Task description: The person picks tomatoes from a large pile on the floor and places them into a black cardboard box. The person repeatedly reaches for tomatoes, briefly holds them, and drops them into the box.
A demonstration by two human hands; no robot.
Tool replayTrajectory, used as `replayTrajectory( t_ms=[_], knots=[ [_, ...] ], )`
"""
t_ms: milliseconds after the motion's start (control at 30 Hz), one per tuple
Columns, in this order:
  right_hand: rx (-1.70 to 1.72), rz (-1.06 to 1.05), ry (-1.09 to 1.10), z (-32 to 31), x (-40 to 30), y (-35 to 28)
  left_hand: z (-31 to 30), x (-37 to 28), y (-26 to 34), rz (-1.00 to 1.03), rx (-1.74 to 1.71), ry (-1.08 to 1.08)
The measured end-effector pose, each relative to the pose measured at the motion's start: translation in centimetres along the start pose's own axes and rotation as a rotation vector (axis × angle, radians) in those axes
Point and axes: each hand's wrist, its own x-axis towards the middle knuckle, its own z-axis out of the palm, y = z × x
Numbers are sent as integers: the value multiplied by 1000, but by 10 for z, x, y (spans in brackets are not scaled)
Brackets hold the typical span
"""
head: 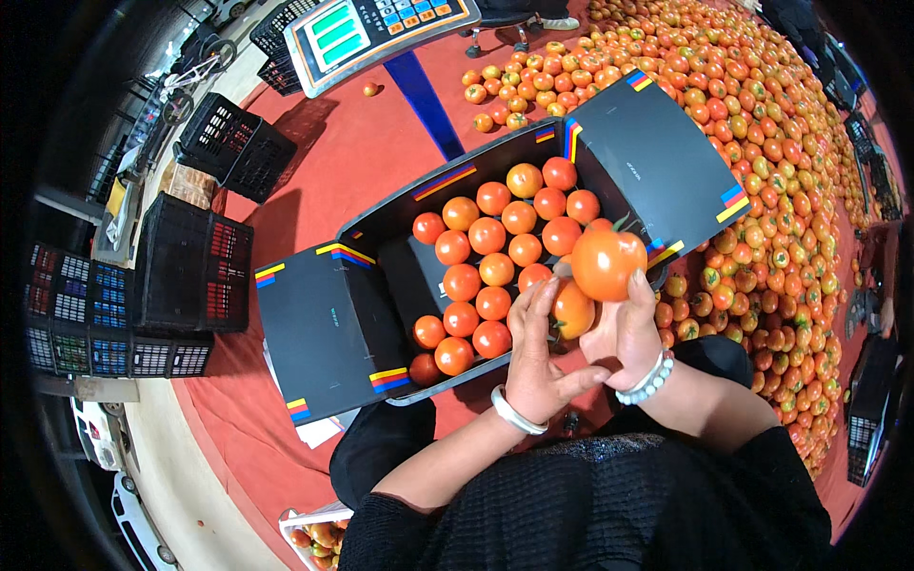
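A black lined crate (pixel 443 389) with its dark flaps folded outward lies before me, holding several red and orange tomatoes (pixel 487 235) on its floor. Above the crate's near right part, my right hand (pixel 625 332) grips a large orange-red tomato (pixel 608 264) with a green stem. My left hand (pixel 535 346) is beside it, fingers against a second, more orange tomato (pixel 573 310) that sits between both hands; its far side is hidden. Each wrist wears a bracelet.
A large heap of tomatoes (pixel 757 143) spreads along the right. Beyond the crate stands a digital scale (pixel 378 36) on a blue post. Black plastic crates (pixel 193 264) are stacked at left, and a white box (pixel 300 524) with tomatoes is at lower left. Parts of other people show at the top.
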Motion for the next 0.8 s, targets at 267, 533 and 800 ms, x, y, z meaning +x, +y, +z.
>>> replayTrajectory(
  t_ms=[267,533,800],
  knots=[
    [41,206,60,-2,-5,-14,-59,21,-38,-576,-784,13],
    [133,328,-31,-5,-3,-24,-157,22,-120,-541,-1470,-31],
    [35,356,4,3,2,-20,-144,50,-190,-1122,235,223]
  ],
)
